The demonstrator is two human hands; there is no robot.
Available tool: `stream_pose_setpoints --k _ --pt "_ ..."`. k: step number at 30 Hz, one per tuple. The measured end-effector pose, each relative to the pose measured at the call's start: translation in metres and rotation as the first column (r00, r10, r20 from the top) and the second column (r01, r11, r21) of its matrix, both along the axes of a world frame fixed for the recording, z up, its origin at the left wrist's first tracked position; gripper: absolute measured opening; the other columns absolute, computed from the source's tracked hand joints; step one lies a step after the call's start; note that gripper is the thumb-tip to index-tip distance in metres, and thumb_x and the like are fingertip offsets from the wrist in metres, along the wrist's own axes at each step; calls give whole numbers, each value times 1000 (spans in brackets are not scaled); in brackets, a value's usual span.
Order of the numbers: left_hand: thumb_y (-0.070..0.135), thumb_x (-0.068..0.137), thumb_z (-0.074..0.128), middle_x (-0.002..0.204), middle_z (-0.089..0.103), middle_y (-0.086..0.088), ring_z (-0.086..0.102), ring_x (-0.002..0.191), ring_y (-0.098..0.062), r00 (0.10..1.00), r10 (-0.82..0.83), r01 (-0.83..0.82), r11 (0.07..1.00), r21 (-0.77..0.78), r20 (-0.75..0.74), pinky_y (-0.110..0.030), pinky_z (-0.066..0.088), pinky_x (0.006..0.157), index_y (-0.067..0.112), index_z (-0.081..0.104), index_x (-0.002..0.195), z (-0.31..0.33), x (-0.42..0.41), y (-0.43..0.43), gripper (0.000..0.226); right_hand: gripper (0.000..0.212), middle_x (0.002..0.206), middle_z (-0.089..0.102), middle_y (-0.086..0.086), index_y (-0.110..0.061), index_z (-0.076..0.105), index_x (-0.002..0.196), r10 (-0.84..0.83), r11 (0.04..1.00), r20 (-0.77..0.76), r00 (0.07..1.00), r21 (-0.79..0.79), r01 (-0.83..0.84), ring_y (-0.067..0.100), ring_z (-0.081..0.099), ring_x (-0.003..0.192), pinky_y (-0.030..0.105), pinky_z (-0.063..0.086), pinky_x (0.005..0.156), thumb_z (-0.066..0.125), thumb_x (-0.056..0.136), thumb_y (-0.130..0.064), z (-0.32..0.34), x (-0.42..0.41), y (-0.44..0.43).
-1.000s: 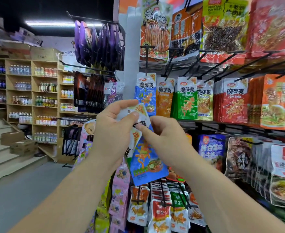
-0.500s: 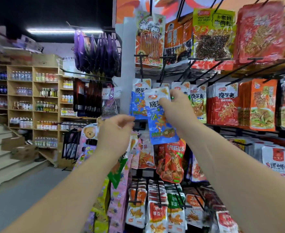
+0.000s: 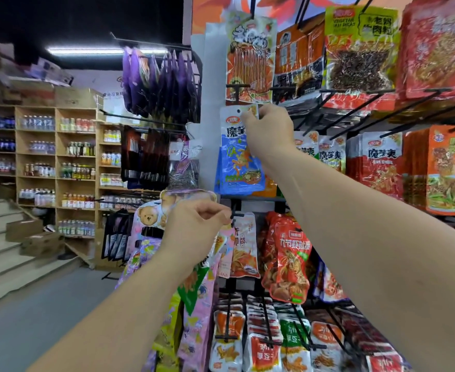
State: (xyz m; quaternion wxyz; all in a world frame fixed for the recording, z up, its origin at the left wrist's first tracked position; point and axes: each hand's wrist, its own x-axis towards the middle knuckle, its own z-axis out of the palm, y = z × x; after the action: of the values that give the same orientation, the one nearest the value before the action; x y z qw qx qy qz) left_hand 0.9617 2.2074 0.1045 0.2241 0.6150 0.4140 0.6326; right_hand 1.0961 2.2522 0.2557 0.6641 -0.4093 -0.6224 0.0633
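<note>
R grip [image 3: 270, 127] pinches pouch [image 3: 238, 165] top; L grip [image 3: 196, 226] curled at peg [image 3: 233, 214] tip, can't tell if holding.

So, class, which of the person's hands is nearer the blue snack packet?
Right. The right hand pinches the blue snack packet at its top edge; the left hand is lower, curled by a black peg beneath the packet, apart from it.

We see purple packets [image 3: 162, 81] hanging top left, with wooden shelves [image 3: 57, 181] of bottles behind them. Stairs [image 3: 3, 237] are at far left, cardboard boxes [image 3: 40, 241] at their foot. A bear-print packet [image 3: 148, 218] hangs low centre. Red packets [image 3: 379, 167] fill the pegs on the right.
</note>
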Motion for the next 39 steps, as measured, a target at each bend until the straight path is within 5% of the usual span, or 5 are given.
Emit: stream_pose_setpoints --k 7,14,25,33,39 --pt "14 95 74 77 78 1 75 86 -17 1000 -11 11 1000 0 -3 -27 58 82 20 79 82 -1 -1 2 15 47 61 24 -1 -20 25 64 -33 999 12 999 38 32 22 21 60 35 20 61 59 96 -23 6 -6 0" --pt "9 96 72 71 77 -2 68 66 1 1000 -23 23 999 29 5 -4 46 63 12 79 84 -4 0 3 14 48 60 19 -3 -23 22 63 3 999 -43 999 38 -1 21 15 61 41 19 63 61 90 -21 9 -10 0" --pt "13 97 72 64 74 3 64 60 5 1000 -19 19 999 27 -11 -7 46 60 15 78 86 -4 -1 3 12 48 52 16 -5 -22 23 57 -33 999 -38 999 20 34 19 13 55 32 18 58 60 87 -12 11 -5 8" --pt "14 96 73 66 74 -4 69 63 -4 1000 -29 29 999 38 -9 -11 53 64 20 77 85 -7 -2 3 13 37 69 53 1 -14 52 73 -234 967 217 948 -51 251 21 49 63 31 36 63 68 98 -35 -8 9 34" --pt "15 96 73 64 73 -4 67 61 -4 1000 -26 27 999 41 -18 -16 53 65 20 76 84 -6 -1 4 14 35 92 53 2 -13 48 101 -364 925 444 819 272 264 24 48 77 35 37 66 78 90 -27 -32 15 19"
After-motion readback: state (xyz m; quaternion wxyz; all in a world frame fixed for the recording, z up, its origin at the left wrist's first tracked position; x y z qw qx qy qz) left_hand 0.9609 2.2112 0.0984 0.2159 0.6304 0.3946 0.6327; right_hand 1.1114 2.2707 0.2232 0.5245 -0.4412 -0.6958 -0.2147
